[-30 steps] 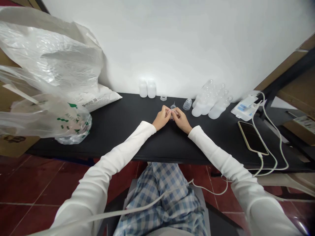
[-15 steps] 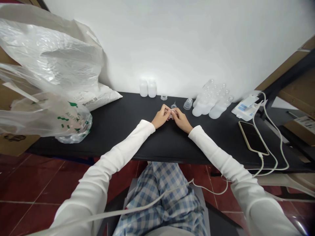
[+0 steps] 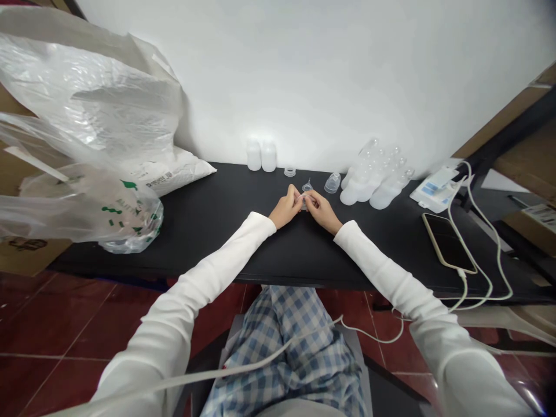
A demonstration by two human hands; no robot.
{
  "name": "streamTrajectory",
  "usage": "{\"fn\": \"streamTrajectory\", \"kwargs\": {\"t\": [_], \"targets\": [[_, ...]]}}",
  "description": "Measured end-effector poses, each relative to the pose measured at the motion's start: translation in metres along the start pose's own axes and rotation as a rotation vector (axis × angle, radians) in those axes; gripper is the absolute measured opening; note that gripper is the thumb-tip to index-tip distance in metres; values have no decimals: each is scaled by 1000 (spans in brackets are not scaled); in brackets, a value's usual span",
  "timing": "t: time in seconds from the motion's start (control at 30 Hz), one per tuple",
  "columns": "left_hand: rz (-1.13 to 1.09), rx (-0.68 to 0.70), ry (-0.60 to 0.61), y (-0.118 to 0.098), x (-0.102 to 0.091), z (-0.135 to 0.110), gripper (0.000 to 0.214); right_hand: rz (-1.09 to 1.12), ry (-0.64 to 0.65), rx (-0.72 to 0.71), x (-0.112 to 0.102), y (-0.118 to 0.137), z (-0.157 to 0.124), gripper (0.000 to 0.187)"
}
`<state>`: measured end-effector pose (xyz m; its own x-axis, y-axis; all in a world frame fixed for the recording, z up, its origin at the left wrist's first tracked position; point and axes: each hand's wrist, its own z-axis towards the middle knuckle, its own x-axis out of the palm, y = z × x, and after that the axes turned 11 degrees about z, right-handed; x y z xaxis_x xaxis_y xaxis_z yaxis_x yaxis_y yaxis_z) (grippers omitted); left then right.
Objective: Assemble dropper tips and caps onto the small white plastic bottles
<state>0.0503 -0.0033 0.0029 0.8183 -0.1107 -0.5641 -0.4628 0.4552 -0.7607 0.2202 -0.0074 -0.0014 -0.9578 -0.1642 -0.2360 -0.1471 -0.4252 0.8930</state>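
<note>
- The left hand [image 3: 286, 207] and the right hand [image 3: 321, 211] meet at the middle of the black tabletop [image 3: 217, 246], with both wrists low and close to its surface.
- The fingers [image 3: 296, 198] of both hands come together on a small translucent piece [image 3: 303, 200], pinching it between them; much of it is hidden, so its exact shape cannot be made out.
- At 12 o'clock from the hands, just beyond the fingertips, stands a small clear silicone part [image 3: 307, 187].
- At 1 o'clock, near the hands, sits a clear cup-shaped cap [image 3: 332, 183].
- At 12 o'clock, farther back, lies a clear plastic ring [image 3: 289, 172], with two white plastic bottles [image 3: 261, 156] upright at about 11 o'clock against the white wall [image 3: 330, 75].
- At 2 o'clock, a group of frosted plastic bottles [image 3: 373, 179] lies tilted, close together.
- At 3 o'clock, a smartphone [image 3: 448, 243] lies face up beside a white cable [image 3: 490, 255].
- At 9 to 10 o'clock, a large clear plastic bag [image 3: 82, 116] rests against a white sack [image 3: 174, 176].
- White sleeves [image 3: 217, 260] cover both forearms, above plaid trousers [image 3: 282, 353].
</note>
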Motion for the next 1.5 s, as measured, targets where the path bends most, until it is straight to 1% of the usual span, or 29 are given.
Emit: {"fn": "streamTrajectory", "kwargs": {"t": [0.07,0.17,0.33,0.43,0.53,0.6,0.7,0.8,0.9,1.03,1.13,1.2,1.27,1.37,1.5], "targets": [[11,26,6,2,-2,1,15,43,23,-6,-2,-2,1,34],[32,57,-4,3,-3,1,13,51,43,-17,-3,-3,1,34],[-6,19,8,2,-2,1,14,9,62,-3,-3,0,-1,38],[-95,-15,25,2,0,1,16,61,45,-8,-3,0,1,42],[-197,-2,51,4,1,2,22,107,12,25,-5,-2,2,44],[-234,-2,44,6,1,4,27,84,26,44,-7,-3,1,45],[-298,-50,26,11,3,6,30,46,64,40,-8,-2,1,47],[-375,-72,27,13,7,8,33,115,84,45,-5,-2,2,49],[-406,-87,9,10,11,8,31,140,61,66,-1,-3,2,45],[-341,-125,-43,1,11,5,27,67,10,55,1,-4,0,35],[-312,-152,-44,-5,9,4,23,60,-24,70,3,-5,0,33],[-312,-152,-49,-6,9,4,19,80,-46,84,4,-6,1,34],[-318,-144,-54,-5,11,4,19,109,-39,86,5,-7,1,37],[-381,-145,-31,-1,12,7,23,143,-6,72,4,-9,2,41],[-494,-131,4,6,12,10,31,130,13,63,0,-13,4,46]]}}
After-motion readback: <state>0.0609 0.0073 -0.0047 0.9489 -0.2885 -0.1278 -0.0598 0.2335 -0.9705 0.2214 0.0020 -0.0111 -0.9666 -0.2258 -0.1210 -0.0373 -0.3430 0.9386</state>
